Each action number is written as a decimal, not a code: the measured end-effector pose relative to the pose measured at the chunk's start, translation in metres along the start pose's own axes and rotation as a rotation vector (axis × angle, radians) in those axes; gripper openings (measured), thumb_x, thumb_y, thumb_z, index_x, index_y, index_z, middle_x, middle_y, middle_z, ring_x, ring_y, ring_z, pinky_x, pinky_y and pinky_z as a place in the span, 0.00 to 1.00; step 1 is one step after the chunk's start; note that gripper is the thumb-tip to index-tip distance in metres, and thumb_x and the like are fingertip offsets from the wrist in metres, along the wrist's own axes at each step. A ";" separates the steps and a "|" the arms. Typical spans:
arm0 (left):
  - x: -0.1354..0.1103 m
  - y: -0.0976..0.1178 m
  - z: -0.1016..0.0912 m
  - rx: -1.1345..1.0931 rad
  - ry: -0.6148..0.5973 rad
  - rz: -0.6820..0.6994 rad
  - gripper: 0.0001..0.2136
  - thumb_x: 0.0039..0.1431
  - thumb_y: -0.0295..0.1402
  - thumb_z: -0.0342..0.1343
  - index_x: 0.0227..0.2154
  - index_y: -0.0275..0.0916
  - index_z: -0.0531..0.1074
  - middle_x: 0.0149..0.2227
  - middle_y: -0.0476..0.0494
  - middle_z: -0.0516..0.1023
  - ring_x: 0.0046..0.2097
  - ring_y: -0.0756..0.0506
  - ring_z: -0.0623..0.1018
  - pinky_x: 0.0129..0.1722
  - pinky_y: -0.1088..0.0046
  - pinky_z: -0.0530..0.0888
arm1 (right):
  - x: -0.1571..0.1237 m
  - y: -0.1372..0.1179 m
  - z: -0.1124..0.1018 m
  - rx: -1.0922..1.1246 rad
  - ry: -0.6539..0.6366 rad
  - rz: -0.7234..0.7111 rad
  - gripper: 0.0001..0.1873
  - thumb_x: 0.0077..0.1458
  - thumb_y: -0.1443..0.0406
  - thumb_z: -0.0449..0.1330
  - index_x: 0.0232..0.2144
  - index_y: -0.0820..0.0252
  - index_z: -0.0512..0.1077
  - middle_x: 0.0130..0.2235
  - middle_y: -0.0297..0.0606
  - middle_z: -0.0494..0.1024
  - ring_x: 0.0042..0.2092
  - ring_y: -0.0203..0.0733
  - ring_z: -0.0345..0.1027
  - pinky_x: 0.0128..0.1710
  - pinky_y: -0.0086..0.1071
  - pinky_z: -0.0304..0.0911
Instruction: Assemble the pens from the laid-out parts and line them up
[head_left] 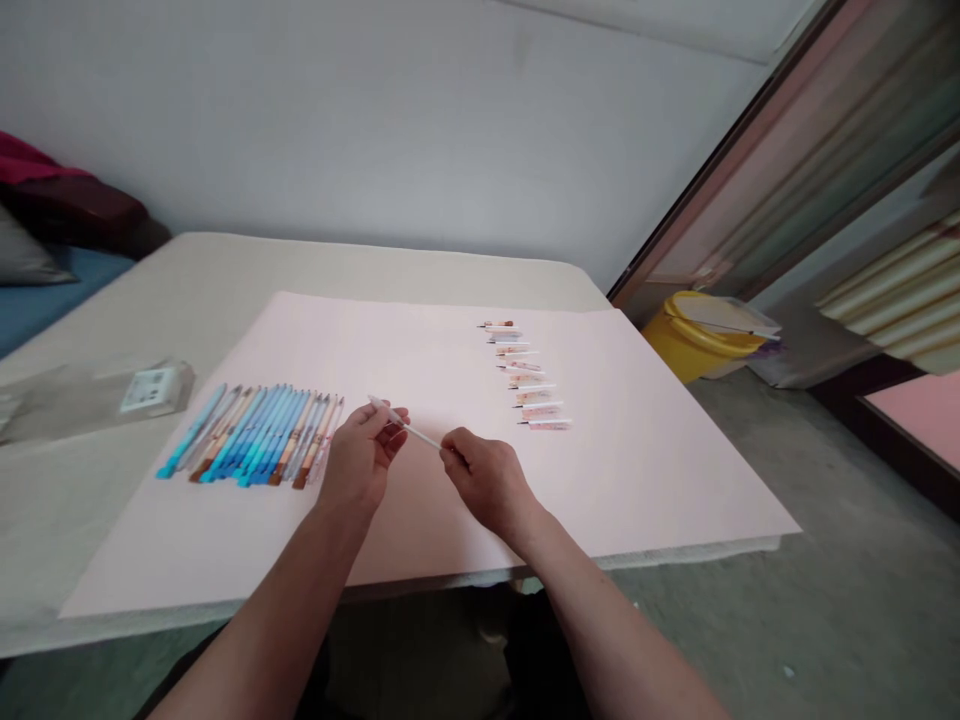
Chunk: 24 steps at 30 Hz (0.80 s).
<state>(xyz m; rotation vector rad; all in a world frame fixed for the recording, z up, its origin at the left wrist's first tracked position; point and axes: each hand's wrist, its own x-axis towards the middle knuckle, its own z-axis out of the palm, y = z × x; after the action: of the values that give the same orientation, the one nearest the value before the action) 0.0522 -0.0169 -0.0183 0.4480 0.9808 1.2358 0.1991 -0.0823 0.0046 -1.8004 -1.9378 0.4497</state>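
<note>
I have a slim, pale translucent pen barrel (386, 409) between the thumb and fingers of my left hand (360, 450), raised over the pink sheet, just in front of me and a little left of the middle. Its narrow end points up the view, away from me and to the left; the long axis slants from there down to the right. In line with it runs a thin white plastic stick (424, 437), whose near end I pinch in the curled fingers of my right hand (486, 478). My left fingers cover the place where the two meet, so I cannot tell how far the stick goes in. Just left of my left hand lies a slanting row of blue, brown, beige and clear pens (259, 435), side by side, their coloured ends toward me. To the right, well apart from it, thin white refills with dark tips (541, 406) lie in a column beside pale printed pieces, the tips pointing left. All these rest on the large, smooth pink sheet (420, 350), spread over a cream-covered table (375, 262). A clear plastic bag with a white label (148, 390) lies at the left, and a yellow bucket (675, 340) stands beyond the table's right side.
</note>
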 end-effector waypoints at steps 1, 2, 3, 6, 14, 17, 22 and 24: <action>-0.001 0.000 0.000 0.006 -0.018 0.001 0.04 0.49 0.25 0.58 0.31 0.33 0.71 0.32 0.39 0.76 0.34 0.49 0.77 0.28 0.78 0.73 | 0.001 -0.001 -0.001 -0.008 -0.015 0.010 0.08 0.57 0.65 0.50 0.32 0.56 0.69 0.24 0.32 0.73 0.25 0.34 0.63 0.25 0.25 0.48; -0.002 -0.001 0.001 0.013 -0.037 0.000 0.05 0.49 0.25 0.58 0.31 0.33 0.71 0.32 0.39 0.77 0.34 0.49 0.77 0.29 0.78 0.73 | 0.001 -0.001 -0.001 -0.015 -0.028 0.018 0.08 0.58 0.65 0.50 0.33 0.56 0.69 0.24 0.32 0.73 0.25 0.35 0.64 0.26 0.25 0.48; -0.004 -0.002 0.002 0.020 -0.054 -0.002 0.05 0.49 0.25 0.58 0.31 0.33 0.71 0.33 0.39 0.77 0.34 0.49 0.77 0.30 0.78 0.73 | 0.002 -0.002 -0.002 -0.022 -0.038 0.026 0.08 0.58 0.65 0.50 0.33 0.56 0.69 0.25 0.32 0.73 0.26 0.35 0.64 0.26 0.25 0.48; -0.009 -0.006 0.004 0.046 -0.102 -0.005 0.06 0.50 0.28 0.59 0.32 0.34 0.70 0.33 0.39 0.77 0.34 0.50 0.76 0.32 0.77 0.72 | 0.003 -0.002 0.000 -0.043 -0.057 0.045 0.07 0.59 0.64 0.50 0.34 0.56 0.68 0.26 0.33 0.74 0.26 0.36 0.65 0.26 0.25 0.49; -0.022 -0.017 0.009 0.132 -0.194 0.021 0.09 0.52 0.34 0.58 0.34 0.37 0.69 0.36 0.41 0.77 0.36 0.49 0.76 0.36 0.73 0.71 | 0.004 0.002 0.007 0.038 -0.051 0.088 0.06 0.59 0.65 0.49 0.34 0.56 0.66 0.26 0.32 0.73 0.26 0.36 0.65 0.26 0.25 0.51; -0.024 -0.017 0.010 0.132 -0.200 0.029 0.09 0.51 0.35 0.59 0.33 0.37 0.69 0.36 0.41 0.77 0.35 0.48 0.76 0.36 0.72 0.71 | 0.004 0.003 0.008 0.066 -0.032 0.075 0.06 0.59 0.66 0.48 0.33 0.56 0.66 0.26 0.32 0.73 0.25 0.35 0.64 0.26 0.25 0.51; -0.025 -0.017 0.010 0.137 -0.197 0.034 0.09 0.51 0.36 0.59 0.32 0.37 0.69 0.36 0.41 0.77 0.35 0.48 0.76 0.36 0.72 0.71 | 0.004 0.003 0.010 0.084 -0.019 0.061 0.07 0.59 0.65 0.48 0.33 0.57 0.65 0.26 0.33 0.73 0.26 0.36 0.64 0.27 0.25 0.52; -0.026 -0.017 0.011 0.139 -0.198 0.033 0.09 0.51 0.36 0.59 0.32 0.37 0.69 0.36 0.41 0.77 0.35 0.48 0.76 0.36 0.72 0.71 | 0.004 0.004 0.011 0.091 -0.011 0.057 0.07 0.59 0.65 0.48 0.33 0.57 0.65 0.26 0.33 0.72 0.26 0.36 0.64 0.27 0.25 0.52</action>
<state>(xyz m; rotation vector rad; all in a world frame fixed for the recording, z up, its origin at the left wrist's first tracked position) 0.0710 -0.0437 -0.0159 0.6848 0.8950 1.1324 0.1960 -0.0771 -0.0063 -1.8027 -1.8465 0.5587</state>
